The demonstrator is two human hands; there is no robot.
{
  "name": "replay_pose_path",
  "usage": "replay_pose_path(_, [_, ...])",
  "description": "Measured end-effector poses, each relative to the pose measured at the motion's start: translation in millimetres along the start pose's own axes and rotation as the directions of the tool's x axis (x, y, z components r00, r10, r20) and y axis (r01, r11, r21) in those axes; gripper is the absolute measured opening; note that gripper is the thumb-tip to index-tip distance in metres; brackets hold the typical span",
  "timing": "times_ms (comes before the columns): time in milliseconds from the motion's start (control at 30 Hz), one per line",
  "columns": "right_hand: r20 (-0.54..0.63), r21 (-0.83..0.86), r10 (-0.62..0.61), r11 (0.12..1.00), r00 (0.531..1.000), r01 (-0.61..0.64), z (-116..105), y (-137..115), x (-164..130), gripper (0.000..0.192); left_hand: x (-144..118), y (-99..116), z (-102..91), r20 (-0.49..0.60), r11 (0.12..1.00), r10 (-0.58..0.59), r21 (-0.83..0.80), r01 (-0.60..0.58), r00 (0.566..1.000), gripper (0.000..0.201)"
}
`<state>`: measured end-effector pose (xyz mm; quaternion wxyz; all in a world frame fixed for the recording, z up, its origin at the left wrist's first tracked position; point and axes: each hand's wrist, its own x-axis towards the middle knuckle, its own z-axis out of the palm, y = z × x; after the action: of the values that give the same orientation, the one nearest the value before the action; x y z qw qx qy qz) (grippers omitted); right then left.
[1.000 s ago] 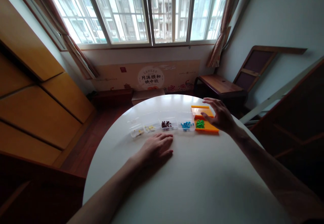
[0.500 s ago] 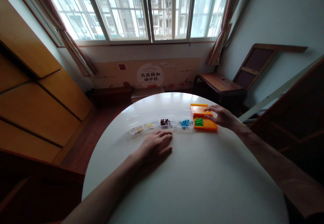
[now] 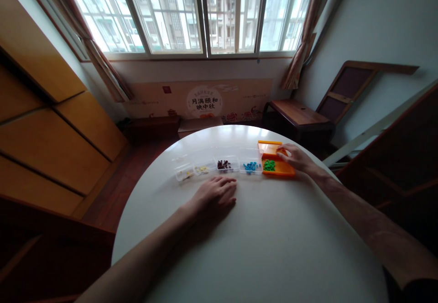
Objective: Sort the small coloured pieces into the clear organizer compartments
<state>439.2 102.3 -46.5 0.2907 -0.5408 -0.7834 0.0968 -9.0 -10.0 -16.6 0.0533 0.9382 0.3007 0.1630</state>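
Observation:
My left hand [image 3: 217, 192] rests palm down on the white table [image 3: 260, 239], fingers loosely stretched and holding nothing. It lies just in front of a clear plastic box of small dark brown pieces [image 3: 224, 165]. At the right end of the row is an open orange box [image 3: 285, 170] holding small green pieces [image 3: 269, 165]. My right hand [image 3: 293, 158] is at its back right corner, thumb and fingers closed around the edge where the lid [image 3: 268, 147] meets the tray. The exact grip is too small to make out.
Left of the orange box stands a clear box of blue pieces [image 3: 251, 167]. Clear boxes with pale yellow pieces [image 3: 201, 169] stand farther left. Beyond the round table's edge are a wooden stool [image 3: 297, 112] and a window [image 3: 226, 15]; wooden cabinets [image 3: 34, 152] stand left.
My right hand's thumb and fingers have drawn closer together at the orange box's edge. My left hand shifts slightly right on the table. The whole view has shifted a little.

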Motion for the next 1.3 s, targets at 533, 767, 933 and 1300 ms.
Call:
replay_pose_path(533, [-0.176,0.117,0.230,0.970,0.957,-0.212,26,19,-4,0.056,75,68,32.0,-0.039,0.948,0.318,0.004,-0.318,0.947,0.046])
replay_pose_path(767, [-0.206,0.153,0.243,0.965,0.948,-0.214,29,13,-4,0.057,126,89,47.1,-0.138,0.926,0.375,0.002,-0.378,0.917,0.037])
replay_pose_path(933, [-0.214,0.189,0.240,0.961,0.947,-0.201,27,11,-7,0.056,153,97,57.3,-0.162,0.914,0.400,0.001,-0.405,0.902,0.034])
replay_pose_path(1300, [-0.222,0.184,0.244,0.961,0.944,-0.205,29,7,-8,0.060,189,112,82.0,-0.196,0.869,0.490,0.031,-0.494,0.849,0.030])
